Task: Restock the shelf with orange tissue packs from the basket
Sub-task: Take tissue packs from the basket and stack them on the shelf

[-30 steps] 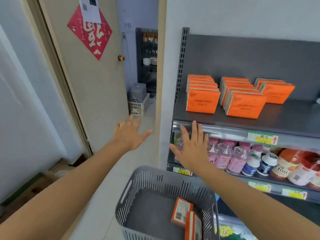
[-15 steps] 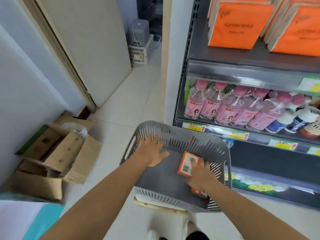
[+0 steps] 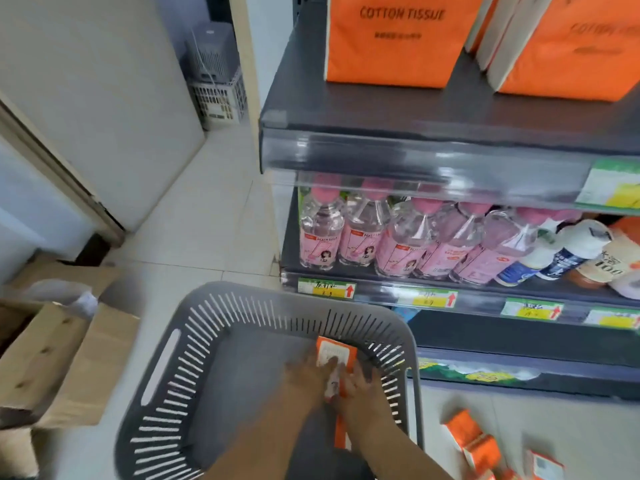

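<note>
Shelved packs (image 3: 391, 39) read "COTTON TISSUE". In the basket (image 3: 194, 341), the right hand (image 3: 362, 388) curls round an orange tissue pack (image 3: 341, 351). The left hand (image 3: 304, 375) touches it, finger spread blurred.

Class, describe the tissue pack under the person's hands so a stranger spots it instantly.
Find the grey slotted basket beside the shelf. Near its right wall is an orange tissue pack. It alone has the left hand and right hand on it, white barcode label up.

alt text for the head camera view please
The left hand and right hand are on an orange tissue pack in a grey basket. Beside it, a dark shelf holds more packs above pink-capped bottles.
</note>
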